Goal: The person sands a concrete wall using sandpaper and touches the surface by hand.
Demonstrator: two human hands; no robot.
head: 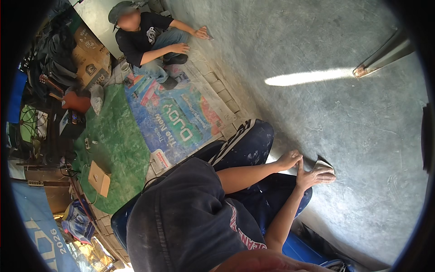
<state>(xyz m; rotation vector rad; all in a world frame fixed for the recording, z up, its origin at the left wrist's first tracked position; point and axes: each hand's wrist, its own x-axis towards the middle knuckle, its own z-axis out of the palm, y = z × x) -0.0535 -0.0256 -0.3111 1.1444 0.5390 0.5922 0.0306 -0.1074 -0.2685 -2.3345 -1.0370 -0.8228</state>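
My right hand [311,176] lies with its fingers spread over a folded sheet [323,166] that looks like sandpaper. It presses the sheet to a grey plastered wall [367,125]; a pale face and a dark edge of the sheet show. Near it, my left hand [289,160] has its fingers curled, and their tips meet the right thumb. Whether something small is between those fingertips I cannot tell. Below the hands are my knees in dark trousers [253,146] with white stripes and pale dust spots.
A co-worker [146,40] sits at the wall's foot, one hand against it. A printed banner [180,125] and green mat [115,149] cover the floor, with an open cardboard box [99,178]. A metal bar [384,56] crosses the wall's upper right. Beyond lies a small guitar [75,102].
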